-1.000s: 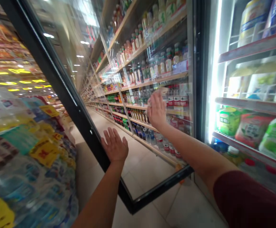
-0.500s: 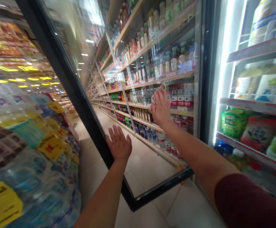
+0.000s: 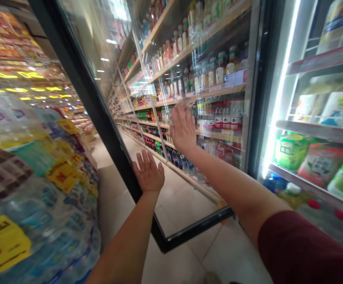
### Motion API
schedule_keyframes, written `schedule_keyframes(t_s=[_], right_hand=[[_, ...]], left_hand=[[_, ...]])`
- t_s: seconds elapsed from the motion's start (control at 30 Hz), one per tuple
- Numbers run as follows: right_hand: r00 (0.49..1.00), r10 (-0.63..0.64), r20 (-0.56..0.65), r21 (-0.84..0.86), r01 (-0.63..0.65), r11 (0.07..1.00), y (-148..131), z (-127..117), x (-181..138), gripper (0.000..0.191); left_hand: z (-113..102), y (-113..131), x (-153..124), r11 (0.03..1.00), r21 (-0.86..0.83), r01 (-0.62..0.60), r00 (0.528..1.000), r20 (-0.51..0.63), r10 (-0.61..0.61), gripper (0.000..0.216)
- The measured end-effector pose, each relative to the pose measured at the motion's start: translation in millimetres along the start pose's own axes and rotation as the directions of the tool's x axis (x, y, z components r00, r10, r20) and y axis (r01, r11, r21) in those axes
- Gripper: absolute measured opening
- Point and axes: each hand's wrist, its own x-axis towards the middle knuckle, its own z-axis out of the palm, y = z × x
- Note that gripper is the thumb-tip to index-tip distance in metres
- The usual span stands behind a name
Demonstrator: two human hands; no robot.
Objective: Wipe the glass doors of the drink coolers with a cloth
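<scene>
Right hand [image 3: 183, 128] pinning cloth [image 3: 189, 102], likely soft, light, best held palm-flat; left hand [image 3: 149, 171] resting spread at glass door's edge [image 3: 106, 134].

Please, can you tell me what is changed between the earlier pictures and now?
The right hand, with the cloth under it, has moved left across the glass door. Nothing was visibly taken or let go. The left hand stayed at the door's black frame, and the door is still open.
</scene>
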Motion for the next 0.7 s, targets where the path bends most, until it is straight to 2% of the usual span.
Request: schedule_keyframes(t_s=[0.07, 0.1, 0.13, 0.2, 0.23, 0.27, 0.3, 0.33, 0.37, 0.4, 0.43, 0.47, 0.5, 0.53, 0.57, 0.6, 0.63, 0.67, 0.7], right_hand=[[0.957, -0.277, 0.087, -0.002, 0.278, 0.961, 9.6, -1.1, -7.9, 0.059], [0.942, -0.319, 0.104, -0.006, 0.321, 0.947, 16.5, -2.2, -11.2, 0.058], [0.958, -0.272, 0.087, -0.016, 0.274, 0.962, 23.7, -3.3, -14.0, 0.058], [1.000, 0.001, -0.018, -0.026, -0.001, 1.000, 35.8, -5.2, -19.6, 0.061], [0.991, 0.124, -0.057, -0.015, -0.125, 0.992, 39.8, -5.8, -23.4, 0.062], [0.984, 0.170, -0.059, -0.001, -0.170, 0.985, 42.4, -6.5, -28.2, 0.063], [0.992, 0.122, -0.014, 0.013, -0.122, 0.992, 44.3, -7.2, -34.1, 0.063], [0.998, -0.006, 0.067, 0.035, 0.003, 0.999, 46.2, -8.0, -40.7, 0.062], [0.972, -0.170, 0.160, 0.072, 0.160, 0.984, 48.9, -8.8, -47.4, 0.061], [0.925, -0.304, 0.228, 0.112, 0.285, 0.952, 53.0, -9.5, -53.7, 0.060], [0.897, -0.359, 0.257, 0.132, 0.336, 0.933, 58.7, -9.7, -59.2, 0.059], [0.916, -0.319, 0.242, 0.116, 0.299, 0.947, 65.6, -9.3, -63.8, 0.059], [0.965, -0.187, 0.183, 0.074, 0.176, 0.982, 73.1, -8.1, -67.7, 0.059], [0.996, 0.011, 0.084, 0.029, -0.013, 0.999, 80.2, -6.3, -71.3, 0.061], [0.976, 0.215, -0.025, 0.005, -0.215, 0.977, 86.1, -4.1, -75.2, 0.063], [0.924, 0.366, -0.113, 0.001, -0.368, 0.930, 90.0, -1.6, -80.1, 0.065], [0.887, 0.434, -0.156, 0.002, -0.439, 0.898, 91.9, 0.7, -86.2, 0.066], [0.895, 0.421, -0.151, -0.002, -0.426, 0.905, 92.0, 2.8, -93.6, 0.066], [0.938, 0.332, -0.101, -0.008, -0.334, 0.943, 90.9, 4.5, -102.1, 0.065]], left_hand=[[0.2, 0.2, 0.3, 1.000, -0.004, 0.006, 1.000, 0.002, -0.006, 0.066], [0.2, 0.4, 0.5, 1.000, -0.002, 0.007, 1.000, 0.001, -0.007, 0.066], [0.3, 0.7, 0.7, 1.000, 0.000, 0.007, 1.000, -0.001, -0.007, 0.066], [0.3, 1.3, 1.0, 1.000, 0.000, 0.005, 1.000, -0.001, -0.005, 0.066], [0.1, 1.7, 1.1, 1.000, -0.001, 0.003, 1.000, 0.003, -0.003, 0.066], [-0.1, 2.0, 1.1, 1.000, 0.000, 0.002, 1.000, 0.007, -0.002, 0.067], [-0.3, 2.3, 1.1, 1.000, 0.002, 0.004, 1.000, 0.013, -0.004, 0.067], [-0.7, 2.6, 1.1, 1.000, 0.007, 0.007, 1.000, 0.017, -0.007, 0.067], [-1.0, 2.9, 1.0, 1.000, 0.011, 0.012, 1.000, 0.018, -0.012, 0.067], [-1.4, 3.1, 1.0, 1.000, 0.015, 0.017, 1.000, 0.018, -0.017, 0.067], [-1.7, 3.4, 0.8, 1.000, 0.017, 0.022, 1.000, 0.016, -0.023, 0.066], [-1.9, 3.6, 0.7, 0.999, 0.018, 0.026, 1.000, 0.014, -0.027, 0.066], [-2.1, 3.9, 0.5, 0.999, 0.020, 0.028, 1.000, 0.012, -0.029, 0.066], [-2.2, 4.3, 0.2, 0.999, 0.024, 0.027, 1.000, 0.013, -0.027, 0.066], [-2.3, 4.6, -0.1, 0.999, 0.029, 0.024, 1.000, 0.015, -0.025, 0.065], [-2.4, 4.9, -0.4, 0.999, 0.033, 0.020, 1.000, 0.017, -0.020, 0.065], [-2.4, 5.1, -0.7, 0.999, 0.038, 0.015, 1.000, 0.016, -0.016, 0.065], [-2.5, 5.2, -1.1, 0.999, 0.044, 0.012, 1.000, 0.014, -0.012, 0.065], [-2.5, 5.1, -1.4, 0.999, 0.049, 0.009, 1.000, 0.010, -0.010, 0.065]])
